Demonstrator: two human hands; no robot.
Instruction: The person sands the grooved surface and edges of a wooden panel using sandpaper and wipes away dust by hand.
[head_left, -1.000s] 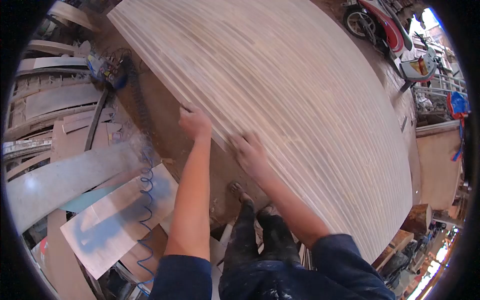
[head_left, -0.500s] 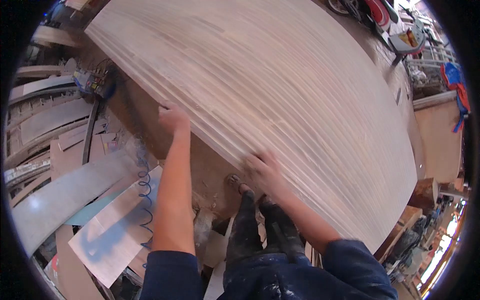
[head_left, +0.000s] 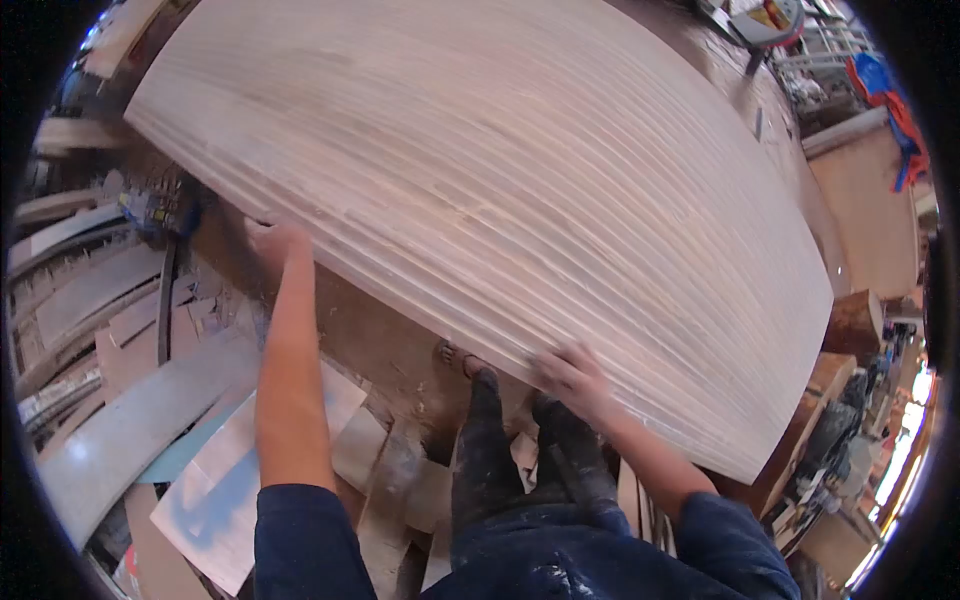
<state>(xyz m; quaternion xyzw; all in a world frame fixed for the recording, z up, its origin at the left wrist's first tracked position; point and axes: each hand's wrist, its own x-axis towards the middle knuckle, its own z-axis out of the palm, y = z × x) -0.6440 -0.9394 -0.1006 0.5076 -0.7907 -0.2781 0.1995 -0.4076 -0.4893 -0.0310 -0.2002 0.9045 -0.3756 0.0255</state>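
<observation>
A large pale wooden panel (head_left: 480, 220) with long ridged streaks of grain spreads out in front of me. Toward its far left, my left hand (head_left: 278, 242) is closed on the near edge. My right hand (head_left: 575, 380) lies farther right along that same edge, its fingers curled over the rim and somewhat blurred. The undersides of both hands' grips are hidden, so I cannot see whether anything small sits in them.
Stacked boards and offcuts (head_left: 150, 400) fill the left side, with a blue-stained sheet (head_left: 215, 510) near my left arm. A small machine (head_left: 155, 212) stands beyond them. Cut logs (head_left: 853, 325) sit at the right, near a leaning board (head_left: 865, 205). My foot (head_left: 455, 355) is below the panel.
My hands have moved farther apart along the panel's near edge, the left one leftward and the right one rightward. The whole view has turned slightly.
</observation>
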